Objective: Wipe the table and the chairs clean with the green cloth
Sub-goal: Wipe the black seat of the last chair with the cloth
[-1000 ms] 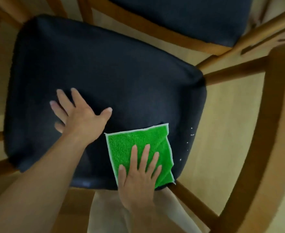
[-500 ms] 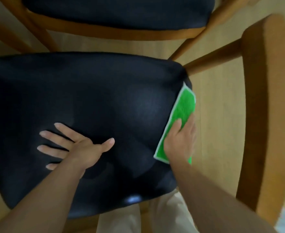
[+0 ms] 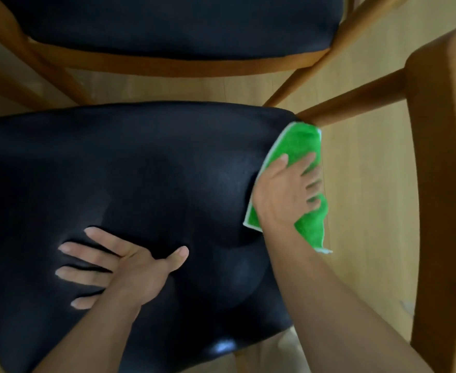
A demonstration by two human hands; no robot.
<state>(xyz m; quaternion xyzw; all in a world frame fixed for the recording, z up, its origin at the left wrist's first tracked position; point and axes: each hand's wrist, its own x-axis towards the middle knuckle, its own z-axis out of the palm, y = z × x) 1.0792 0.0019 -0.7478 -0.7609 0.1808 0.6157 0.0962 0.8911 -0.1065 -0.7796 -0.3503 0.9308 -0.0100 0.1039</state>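
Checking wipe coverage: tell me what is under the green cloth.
The green cloth drapes over the right edge of the black chair seat, pressed there by the right hand. Its lower corner hangs free above the wooden floor. The seat edge beneath is covered.

Green cloth (image 3: 292, 148) under right hand (image 3: 283, 195) at dark chair seat (image 3: 146, 168) edge
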